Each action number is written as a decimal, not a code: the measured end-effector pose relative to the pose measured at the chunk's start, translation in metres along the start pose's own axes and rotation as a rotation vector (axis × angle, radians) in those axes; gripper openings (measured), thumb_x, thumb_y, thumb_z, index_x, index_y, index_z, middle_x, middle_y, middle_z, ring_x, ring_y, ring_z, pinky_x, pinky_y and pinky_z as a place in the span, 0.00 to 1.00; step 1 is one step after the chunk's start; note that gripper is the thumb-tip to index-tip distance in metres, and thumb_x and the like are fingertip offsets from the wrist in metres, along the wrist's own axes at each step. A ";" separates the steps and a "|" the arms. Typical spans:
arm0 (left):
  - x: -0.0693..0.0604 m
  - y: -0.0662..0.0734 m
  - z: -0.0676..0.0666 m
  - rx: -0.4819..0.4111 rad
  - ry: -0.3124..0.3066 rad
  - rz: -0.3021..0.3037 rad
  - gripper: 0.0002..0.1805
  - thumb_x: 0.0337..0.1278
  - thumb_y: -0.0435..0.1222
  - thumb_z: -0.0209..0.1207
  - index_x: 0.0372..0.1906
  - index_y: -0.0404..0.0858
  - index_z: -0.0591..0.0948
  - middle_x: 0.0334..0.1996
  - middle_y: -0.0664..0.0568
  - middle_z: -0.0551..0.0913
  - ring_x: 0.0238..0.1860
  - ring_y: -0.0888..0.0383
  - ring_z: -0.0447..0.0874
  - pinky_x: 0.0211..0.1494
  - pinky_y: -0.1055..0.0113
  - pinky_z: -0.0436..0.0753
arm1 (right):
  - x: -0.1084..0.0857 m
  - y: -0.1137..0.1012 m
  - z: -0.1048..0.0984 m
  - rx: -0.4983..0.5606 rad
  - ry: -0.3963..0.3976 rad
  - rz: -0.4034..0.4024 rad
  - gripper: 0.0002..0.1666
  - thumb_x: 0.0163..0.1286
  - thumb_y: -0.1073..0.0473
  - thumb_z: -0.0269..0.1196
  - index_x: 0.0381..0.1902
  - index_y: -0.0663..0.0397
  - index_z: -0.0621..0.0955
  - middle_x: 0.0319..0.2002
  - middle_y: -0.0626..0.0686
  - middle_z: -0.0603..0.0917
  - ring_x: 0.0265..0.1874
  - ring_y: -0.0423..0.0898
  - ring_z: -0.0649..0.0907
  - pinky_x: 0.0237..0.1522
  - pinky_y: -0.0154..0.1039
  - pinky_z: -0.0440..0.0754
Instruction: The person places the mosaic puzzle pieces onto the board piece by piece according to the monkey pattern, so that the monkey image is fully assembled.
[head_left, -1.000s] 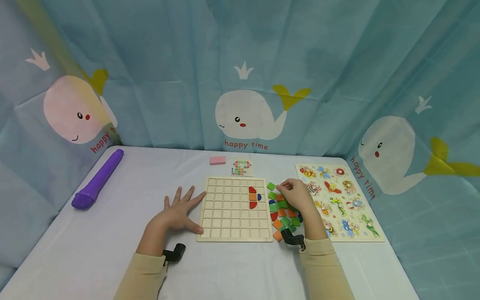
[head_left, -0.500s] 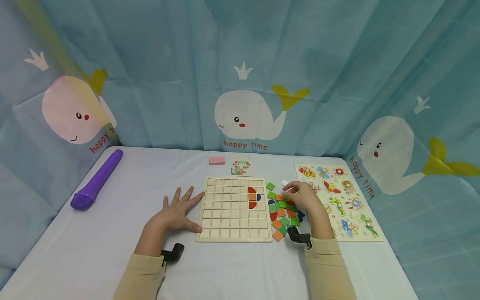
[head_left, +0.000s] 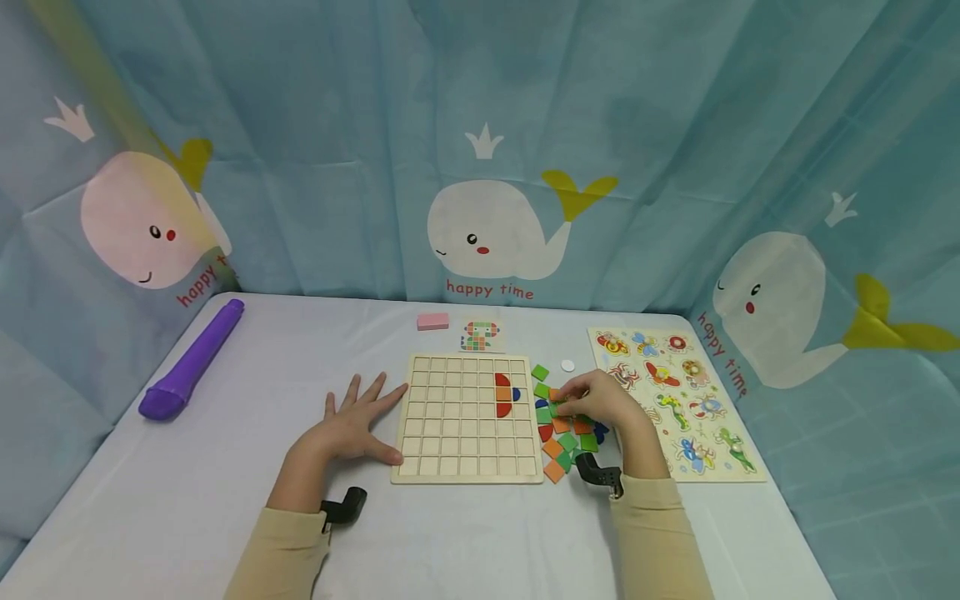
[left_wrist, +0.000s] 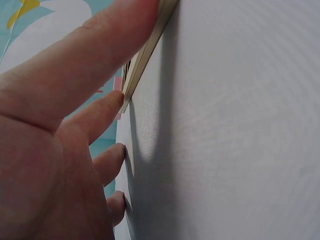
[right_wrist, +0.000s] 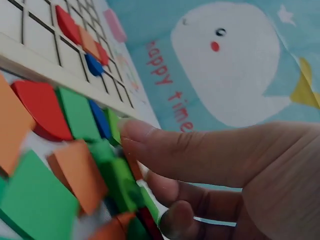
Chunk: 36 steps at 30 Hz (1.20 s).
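My left hand lies spread at the left edge of the wooden grid board, its thumb and index fingertip touching that edge. Red half-rounds, an orange square and a blue half-round sit in the board's right part. Over the loose pile of coloured pieces to its right is my right hand. In the right wrist view the right thumb reaches to an orange piece among green pieces; the bent fingers are apart from the thumb, and no firm grip shows.
A small pattern card and a pink block lie behind the board. Right of the pile is an insect puzzle board, with a white disc near its left edge. A purple microphone-shaped object lies far left.
The right hand first moved right, uncovering the white disc, then its fingertips shifted down and left over the pile. The left hand stays at the board's edge.
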<state>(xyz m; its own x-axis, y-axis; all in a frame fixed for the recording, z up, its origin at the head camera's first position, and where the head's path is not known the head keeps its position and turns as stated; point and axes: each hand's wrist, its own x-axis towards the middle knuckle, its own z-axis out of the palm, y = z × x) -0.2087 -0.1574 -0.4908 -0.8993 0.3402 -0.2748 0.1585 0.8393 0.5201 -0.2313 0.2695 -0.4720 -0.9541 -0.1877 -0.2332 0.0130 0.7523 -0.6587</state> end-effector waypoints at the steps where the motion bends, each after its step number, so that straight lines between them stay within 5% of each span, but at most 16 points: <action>1: 0.000 0.000 0.000 0.001 0.000 -0.001 0.69 0.25 0.62 0.79 0.80 0.51 0.59 0.82 0.39 0.43 0.79 0.30 0.26 0.71 0.25 0.26 | 0.001 -0.002 0.003 -0.005 -0.011 -0.014 0.11 0.59 0.54 0.76 0.39 0.48 0.91 0.30 0.48 0.85 0.29 0.45 0.78 0.32 0.38 0.77; 8: 0.001 -0.001 0.001 0.012 -0.005 -0.002 0.68 0.26 0.63 0.79 0.80 0.53 0.58 0.82 0.40 0.42 0.79 0.31 0.26 0.72 0.26 0.27 | 0.003 -0.016 0.018 -0.038 -0.030 0.024 0.09 0.56 0.57 0.78 0.35 0.47 0.89 0.23 0.50 0.78 0.16 0.44 0.73 0.20 0.37 0.73; 15: 0.001 0.000 0.000 0.006 -0.012 -0.008 0.68 0.26 0.62 0.79 0.80 0.53 0.58 0.82 0.40 0.42 0.80 0.31 0.25 0.72 0.26 0.27 | 0.005 -0.019 0.023 -0.083 -0.029 0.013 0.08 0.56 0.57 0.78 0.32 0.47 0.87 0.25 0.50 0.78 0.21 0.45 0.75 0.23 0.37 0.73; 25: 0.002 -0.001 0.000 0.009 -0.016 -0.003 0.68 0.27 0.62 0.79 0.80 0.53 0.57 0.82 0.40 0.41 0.79 0.31 0.25 0.72 0.26 0.26 | 0.003 -0.018 0.016 -0.012 -0.022 -0.076 0.11 0.60 0.56 0.75 0.29 0.50 0.82 0.26 0.49 0.80 0.25 0.46 0.76 0.27 0.39 0.75; 36: 0.001 -0.002 0.000 0.005 -0.012 -0.004 0.68 0.26 0.62 0.79 0.80 0.53 0.58 0.82 0.40 0.41 0.80 0.31 0.24 0.72 0.26 0.26 | 0.014 -0.038 0.040 0.112 0.150 -0.104 0.09 0.63 0.51 0.73 0.32 0.48 0.85 0.27 0.49 0.84 0.26 0.46 0.78 0.30 0.39 0.77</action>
<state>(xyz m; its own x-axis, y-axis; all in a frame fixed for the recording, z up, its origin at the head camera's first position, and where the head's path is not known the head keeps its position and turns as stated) -0.2101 -0.1586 -0.4921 -0.8950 0.3421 -0.2861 0.1573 0.8425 0.5152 -0.2332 0.2134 -0.4785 -0.9857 -0.1586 -0.0564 -0.0627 0.6569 -0.7514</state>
